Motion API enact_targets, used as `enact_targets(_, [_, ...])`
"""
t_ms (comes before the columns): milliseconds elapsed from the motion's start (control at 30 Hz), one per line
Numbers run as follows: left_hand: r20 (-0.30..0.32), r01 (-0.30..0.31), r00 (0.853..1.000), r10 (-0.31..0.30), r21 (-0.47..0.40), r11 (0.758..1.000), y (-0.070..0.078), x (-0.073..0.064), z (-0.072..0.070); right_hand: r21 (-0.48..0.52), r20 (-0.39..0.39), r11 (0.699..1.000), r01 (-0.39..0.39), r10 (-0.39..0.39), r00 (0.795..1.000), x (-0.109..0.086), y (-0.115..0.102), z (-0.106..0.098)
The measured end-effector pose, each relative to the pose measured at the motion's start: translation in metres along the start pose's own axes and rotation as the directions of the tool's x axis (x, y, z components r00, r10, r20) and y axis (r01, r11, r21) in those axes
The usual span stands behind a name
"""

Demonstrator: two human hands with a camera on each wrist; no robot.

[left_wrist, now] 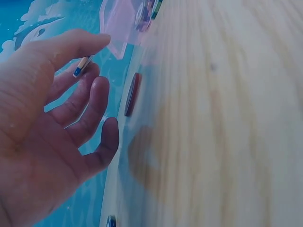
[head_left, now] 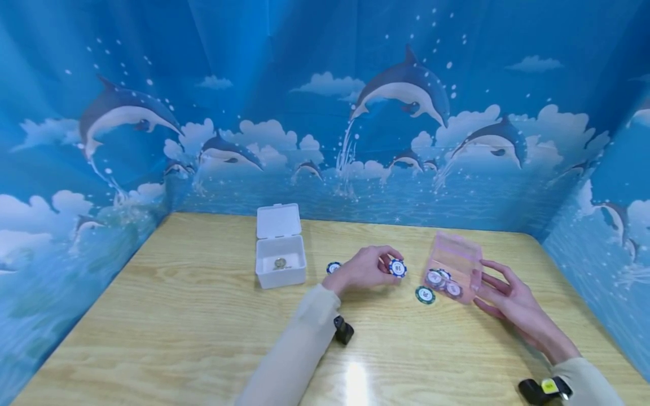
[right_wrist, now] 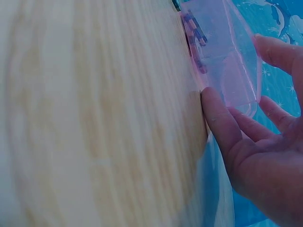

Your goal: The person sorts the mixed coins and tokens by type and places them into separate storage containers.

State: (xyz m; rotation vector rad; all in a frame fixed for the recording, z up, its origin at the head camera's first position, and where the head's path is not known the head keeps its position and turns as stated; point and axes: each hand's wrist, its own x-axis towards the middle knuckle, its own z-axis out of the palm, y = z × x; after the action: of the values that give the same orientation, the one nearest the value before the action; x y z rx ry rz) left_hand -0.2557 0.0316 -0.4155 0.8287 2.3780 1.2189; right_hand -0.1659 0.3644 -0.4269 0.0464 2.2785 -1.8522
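My left hand [head_left: 367, 267] pinches a blue-and-white poker chip [head_left: 398, 268] between thumb and fingers, held above the table; the left wrist view shows this chip edge-on. On the right, my right hand [head_left: 513, 299] grips the right side of a see-through pink box [head_left: 459, 246], its fingers spread along the end wall. Several poker chips [head_left: 435, 277] lie inside the box. A green-rimmed chip [head_left: 425, 295] lies flat just left of it. Under the left hand, a dark reddish chip [left_wrist: 133, 94] rests on the table in the left wrist view.
Another blue-rimmed chip [head_left: 333, 267] lies left of the left wrist. Further left stands a white box [head_left: 281, 280], lid [head_left: 278, 220] raised at the back, with a gold-coloured coin-like disc [head_left: 280, 263] inside. A dolphin-print curtain [head_left: 325, 113] surrounds the wooden table [head_left: 203, 338].
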Motion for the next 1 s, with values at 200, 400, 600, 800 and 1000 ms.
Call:
enact_targets(200, [-0.018, -0.034, 0.999, 0.034, -0.025, 0.999, 0.006, 0.007, 0.007, 0.0, -0.006, 1.0, 0.001, -0.001, 1.0, 0.0, 0.001, 0.001])
enact_targets(400, [-0.05, -0.066, 0.997, 0.063, -0.063, 0.996, 0.014, 0.015, 0.016, -0.012, -0.007, 1.0, -0.003, 0.003, 1.0, 0.001, 0.0, 0.002])
enact_targets(600, [-0.085, -0.098, 0.992, 0.09, -0.094, 0.991, 0.022, 0.023, 0.024, -0.026, -0.009, 1.0, -0.008, 0.008, 1.0, 0.001, -0.001, 0.001])
enact_targets(800, [-0.099, -0.114, 0.99, 0.101, -0.14, 0.984, 0.029, 0.031, 0.031, -0.033, -0.01, 0.999, -0.011, 0.01, 1.0, 0.002, -0.002, 0.0])
enact_targets(1000, [-0.11, -0.098, 0.991, 0.081, -0.163, 0.982, 0.034, 0.036, 0.036, -0.031, -0.01, 0.999, -0.008, 0.008, 1.0, 0.003, -0.003, -0.001])
